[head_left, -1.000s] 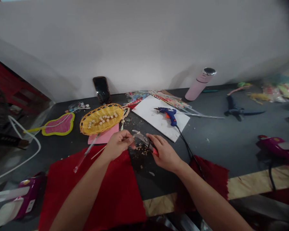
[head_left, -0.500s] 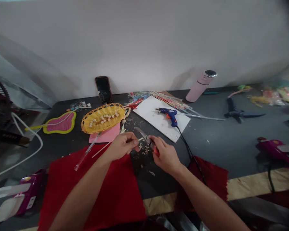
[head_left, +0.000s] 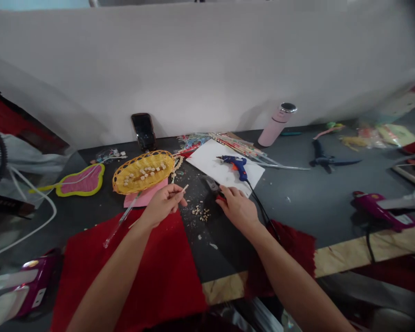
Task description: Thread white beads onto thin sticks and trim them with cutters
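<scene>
My left hand [head_left: 164,203] is closed in a pinch on a thin pale stick [head_left: 185,188]; the stick's short end pokes out past the fingertips and its tail shows behind the hand. To the right, my right hand [head_left: 239,207] is over the red handles of pruning shears [head_left: 212,185], low at the dark table, with the blades pointing away to the upper left. The fingers partly hide the handles. Between both hands lies a small pile of short cut pale pieces [head_left: 201,213].
A yellow woven basket [head_left: 143,171] with pale cubes stands beyond my left hand. A blue glue gun [head_left: 237,165] lies on a white board [head_left: 207,154], its cord running past my right hand. Red cloth [head_left: 166,263] lies in front. A pink bottle [head_left: 276,124] and a phone [head_left: 144,131] stand behind.
My hands have moved apart. The shears have come away from the stick and down toward the table at the right; the left hand has drawn the stick left. The camera view has shifted slightly.
</scene>
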Demonstrator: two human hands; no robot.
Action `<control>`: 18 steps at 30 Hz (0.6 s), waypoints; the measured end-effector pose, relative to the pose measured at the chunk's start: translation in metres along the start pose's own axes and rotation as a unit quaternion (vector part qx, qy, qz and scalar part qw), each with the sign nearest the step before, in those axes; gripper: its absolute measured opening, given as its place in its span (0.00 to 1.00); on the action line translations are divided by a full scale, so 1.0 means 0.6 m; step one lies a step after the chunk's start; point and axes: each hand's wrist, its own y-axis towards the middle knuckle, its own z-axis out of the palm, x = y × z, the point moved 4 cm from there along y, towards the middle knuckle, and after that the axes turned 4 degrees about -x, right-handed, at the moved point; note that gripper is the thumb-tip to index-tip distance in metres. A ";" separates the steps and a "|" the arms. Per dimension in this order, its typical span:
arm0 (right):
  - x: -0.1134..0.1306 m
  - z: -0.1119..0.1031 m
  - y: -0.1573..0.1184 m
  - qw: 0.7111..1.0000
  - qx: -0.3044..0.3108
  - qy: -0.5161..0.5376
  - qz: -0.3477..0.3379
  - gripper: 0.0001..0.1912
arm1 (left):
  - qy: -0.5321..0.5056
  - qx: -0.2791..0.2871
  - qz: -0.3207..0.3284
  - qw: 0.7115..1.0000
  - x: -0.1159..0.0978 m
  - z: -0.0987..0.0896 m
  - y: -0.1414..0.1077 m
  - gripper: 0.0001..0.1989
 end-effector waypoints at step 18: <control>0.127 0.043 0.286 0.977 0.120 0.016 -0.174 0.19 | -0.275 0.036 -0.078 0.958 0.096 -0.050 -0.051 0.12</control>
